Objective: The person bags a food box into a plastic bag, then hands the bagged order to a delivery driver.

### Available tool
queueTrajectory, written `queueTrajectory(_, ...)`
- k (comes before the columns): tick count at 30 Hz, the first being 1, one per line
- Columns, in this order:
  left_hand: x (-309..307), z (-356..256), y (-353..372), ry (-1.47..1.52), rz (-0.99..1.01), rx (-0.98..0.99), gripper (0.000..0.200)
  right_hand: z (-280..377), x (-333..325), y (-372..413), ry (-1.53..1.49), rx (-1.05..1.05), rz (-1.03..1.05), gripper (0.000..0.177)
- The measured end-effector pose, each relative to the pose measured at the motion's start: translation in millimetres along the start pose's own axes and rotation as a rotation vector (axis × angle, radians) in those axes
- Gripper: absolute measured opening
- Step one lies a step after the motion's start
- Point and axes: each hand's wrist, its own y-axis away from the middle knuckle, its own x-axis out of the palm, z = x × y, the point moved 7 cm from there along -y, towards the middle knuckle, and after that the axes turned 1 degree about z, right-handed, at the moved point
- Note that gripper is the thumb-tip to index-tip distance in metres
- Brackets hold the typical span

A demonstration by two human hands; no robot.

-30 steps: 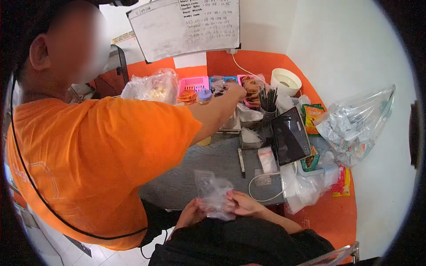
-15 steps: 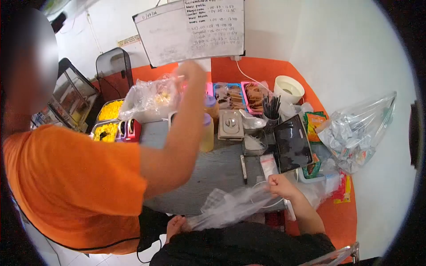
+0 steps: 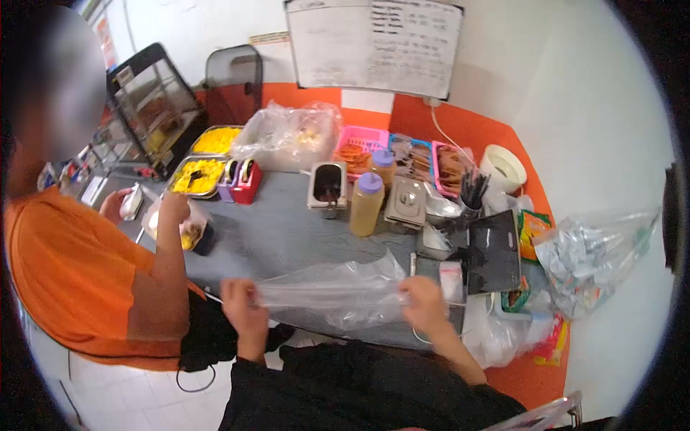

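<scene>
A clear plastic bag [image 3: 330, 291] is stretched sideways between my two hands, over the front edge of the grey table. My left hand [image 3: 244, 305] pinches its left end, and my right hand [image 3: 424, 302] grips the right end with the fingers closed. The bag's loose lower part hangs in front of my black clothing. Beyond it on the table stand a squeeze bottle [image 3: 366, 205] with a purple cap and a metal container of dark sauce [image 3: 328, 188]. Near my right hand lie a pen [image 3: 412, 264] and a small plastic packet [image 3: 451, 281].
At left, a person in an orange shirt [image 3: 79, 280] works over a food container [image 3: 190, 233]. Metal trays of yellow food [image 3: 198, 177] and a red tape dispenser [image 3: 246, 183] stand behind. A dark tablet [image 3: 494, 253], a cup of black straws [image 3: 471, 197] and a filled plastic bag [image 3: 596, 258] are at right.
My hands have lifted the bag and pulled it out level, my left hand rising most. The other person's arm has drawn back from the table's far side to the food container. The view has shifted left.
</scene>
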Motion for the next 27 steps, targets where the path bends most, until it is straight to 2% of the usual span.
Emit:
queueTrajectory(1,-6.0,7.4,0.9,-0.020,-0.012,-0.017,0.011,-9.1,-8.5,0.5,0.045,0.021,-0.054,0.019)
queueTrajectory(3,-10.0,21.0,6.4,0.158,-0.009,-0.017,0.006,-20.8,-10.4,0.4,0.072,0.023,-0.092,0.017)
queueTrajectory(4,2.4,14.9,14.9,0.427,0.172,0.087,0.004,-35.3,-5.2,4.5,0.037,0.136,-0.121,0.018)
queueTrajectory(5,25.3,25.4,38.7,0.805,0.418,-0.193,0.006,-48.6,0.1,8.4,0.004,0.255,-0.146,0.019)
queueTrajectory(6,45.2,28.0,71.2,1.184,0.654,-0.480,0.009,-52.5,4.3,7.1,0.009,0.265,-0.160,0.025)
queueTrajectory(7,47.8,18.8,87.3,1.234,0.927,-0.518,0.012,-59.6,13.0,6.8,-0.003,0.251,-0.144,0.025)
queueTrajectory(9,50.8,11.6,91.7,1.179,0.870,-0.554,0.017,-73.5,19.9,8.6,0.055,0.316,-0.243,0.029)
queueTrajectory(10,52.8,-4.4,91.0,1.655,0.974,-0.629,0.022,-72.9,23.8,6.1,0.049,0.312,-0.230,0.029)
queueTrajectory(11,48.5,-16.6,90.6,2.147,1.046,-0.680,0.028,-73.0,20.1,2.2,0.035,0.322,-0.319,0.028)
queueTrajectory(12,56.5,-12.7,89.7,1.919,1.261,-0.648,0.033,-72.8,15.6,-2.0,0.021,0.331,-0.412,0.027)
queueTrajectory(13,56.0,-14.5,92.1,1.919,1.252,-0.650,0.033,-75.6,15.5,-7.0,0.015,0.328,-0.406,0.027)
queueTrajectory(15,55.6,-15.8,85.8,0.823,1.130,-0.116,0.034,-65.5,9.0,-12.5,0.305,0.138,-0.468,0.027)
queueTrajectory(16,69.1,-0.7,105.5,0.659,1.227,-0.062,0.032,-68.5,16.4,-10.9,0.298,0.136,-0.466,0.027)
queueTrajectory(17,75.5,8.0,110.6,0.656,1.224,-0.068,0.032,-95.9,35.3,-3.5,-0.145,0.358,-0.395,0.028)
queueTrajectory(18,74.0,0.3,112.5,0.849,1.247,0.033,0.029,-114.2,59.8,5.6,-0.587,0.571,-0.305,0.028)
queueTrajectory(19,68.2,-6.8,114.7,1.043,1.261,0.139,0.026,-117.1,63.2,9.7,-0.590,0.570,-0.302,0.028)
queueTrajectory(20,66.4,-3.1,118.2,1.042,1.260,0.138,0.026,-113.8,68.0,8.8,-0.417,0.500,-0.166,0.028)
queueTrajectory(21,62.8,3.2,116.0,1.206,1.229,-0.069,0.032,-106.8,72.6,6.1,-0.243,0.428,-0.032,0.028)
queueTrajectory(22,58.0,10.1,116.6,1.363,1.184,-0.285,0.038,-84.5,66.5,0.7,-0.129,0.256,-0.014,0.025)
queueTrajectory(24,51.3,24.8,126.5,1.650,1.051,-0.736,0.049,-92.9,70.2,11.3,-0.079,0.208,-0.024,0.024)
queueTrajectory(25,54.5,32.9,136.9,1.650,1.058,-0.741,0.049,-91.9,69.2,14.5,-0.029,0.158,-0.044,0.023)
queueTrajectory(27,68.2,58.1,150.9,2.174,0.684,-1.041,0.053,-88.7,59.8,14.0,0.026,0.108,-0.081,0.021)
